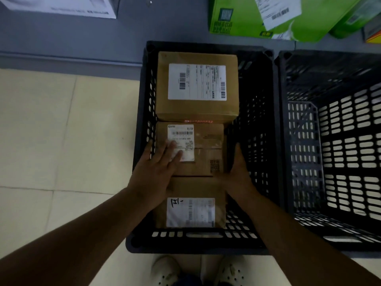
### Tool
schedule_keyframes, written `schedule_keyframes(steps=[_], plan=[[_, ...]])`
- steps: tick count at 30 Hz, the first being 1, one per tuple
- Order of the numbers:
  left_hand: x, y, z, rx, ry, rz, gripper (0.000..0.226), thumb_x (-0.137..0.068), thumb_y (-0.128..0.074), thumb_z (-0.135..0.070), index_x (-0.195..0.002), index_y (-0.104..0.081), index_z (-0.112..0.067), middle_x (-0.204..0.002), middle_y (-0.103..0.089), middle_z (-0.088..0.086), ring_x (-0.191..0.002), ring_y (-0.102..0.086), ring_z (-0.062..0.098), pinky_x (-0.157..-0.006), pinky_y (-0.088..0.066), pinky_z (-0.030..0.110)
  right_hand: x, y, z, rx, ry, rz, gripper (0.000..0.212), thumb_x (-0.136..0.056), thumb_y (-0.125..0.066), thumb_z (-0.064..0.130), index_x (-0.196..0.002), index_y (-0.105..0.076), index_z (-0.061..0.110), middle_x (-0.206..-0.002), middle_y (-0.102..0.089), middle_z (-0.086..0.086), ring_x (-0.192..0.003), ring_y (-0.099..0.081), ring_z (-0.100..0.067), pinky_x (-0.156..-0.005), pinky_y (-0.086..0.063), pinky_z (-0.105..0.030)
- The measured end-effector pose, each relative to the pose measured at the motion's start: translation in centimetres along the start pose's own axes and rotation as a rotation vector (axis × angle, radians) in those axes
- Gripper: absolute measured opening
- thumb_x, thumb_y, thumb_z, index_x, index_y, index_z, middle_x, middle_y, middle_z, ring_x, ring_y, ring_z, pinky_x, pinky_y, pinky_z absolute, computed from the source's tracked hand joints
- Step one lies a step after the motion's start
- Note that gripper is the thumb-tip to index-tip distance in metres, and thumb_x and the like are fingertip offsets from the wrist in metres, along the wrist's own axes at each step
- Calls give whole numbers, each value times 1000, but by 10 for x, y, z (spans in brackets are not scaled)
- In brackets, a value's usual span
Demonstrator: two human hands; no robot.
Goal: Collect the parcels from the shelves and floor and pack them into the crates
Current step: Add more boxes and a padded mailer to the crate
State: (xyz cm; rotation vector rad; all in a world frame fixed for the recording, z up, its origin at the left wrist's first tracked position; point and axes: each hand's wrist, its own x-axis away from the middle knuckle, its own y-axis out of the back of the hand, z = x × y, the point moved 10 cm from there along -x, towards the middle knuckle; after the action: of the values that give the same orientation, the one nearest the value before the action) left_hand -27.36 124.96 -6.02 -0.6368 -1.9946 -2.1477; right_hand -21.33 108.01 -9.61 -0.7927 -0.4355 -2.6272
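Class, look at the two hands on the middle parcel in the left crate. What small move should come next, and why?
Probably let go and lift both hands out. The middle parcel already sits level in the left crate, in line between the far parcel and near parcel. The left hand lies flat on top, the right hand against its side. The right crate looks empty.

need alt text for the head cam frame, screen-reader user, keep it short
Seen from above, a person's left hand lies flat on the middle parcel and the right hand holds its right side, in a black crate where three labelled cardboard parcels sit in a row. A second black crate stands at its right, holding no parcels; green boxes lie beyond.
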Motion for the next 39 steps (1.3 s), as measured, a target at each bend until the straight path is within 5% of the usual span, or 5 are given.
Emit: schedule_keyframes(steps=[7,12,18,25,39], plan=[[-46,-18,5,74,-11,190,125,-71,-69,-57,-141,30,-28,-147,38,7,-138,25,40,-109,12,59,-52,14,78,80,220,-77,106,-82,-70,17,-148,11,34,-159,-6,3,-146,-12,-15,-116,-25,-45],[-55,-27,5,81,-29,272,124,-72,-71,-53,-142,27,-28,-150,34,7,-136,28,41,-113,4,61,-61,8,72,350,220,-187,106,-76,-44,-20,-147,8,39,-159,3,3,-141,-13,-13,-70,-33,10],[-56,-29,6,81,-31,288,124,-71,-72,-52,-142,28,-30,-148,36,6,-135,31,40,-113,5,61,-64,8,68,439,212,-96,108,-84,-50,-16,-135,18,49,-159,5,3,-143,-13,-15,-71,-27,13],[-35,-1,5,79,46,324,103,-85,-62,-44,-145,20,-30,-154,25,8,-143,17,32,-113,-6,57,-26,19,89,517,127,144,96,-92,-59,20,-137,23,42,-159,12,-1,-146,-1,-16,-119,-11,-37],[68,243,-45,398,93,64,72,-91,-52,-19,-150,-11,-24,-154,-24,4,-139,-23,21,-111,-26,33,192,107,196,515,32,-85,65,-93,-49,4,-149,-21,19,-151,-30,-7,-137,-32,-23,-113,-30,-35]])
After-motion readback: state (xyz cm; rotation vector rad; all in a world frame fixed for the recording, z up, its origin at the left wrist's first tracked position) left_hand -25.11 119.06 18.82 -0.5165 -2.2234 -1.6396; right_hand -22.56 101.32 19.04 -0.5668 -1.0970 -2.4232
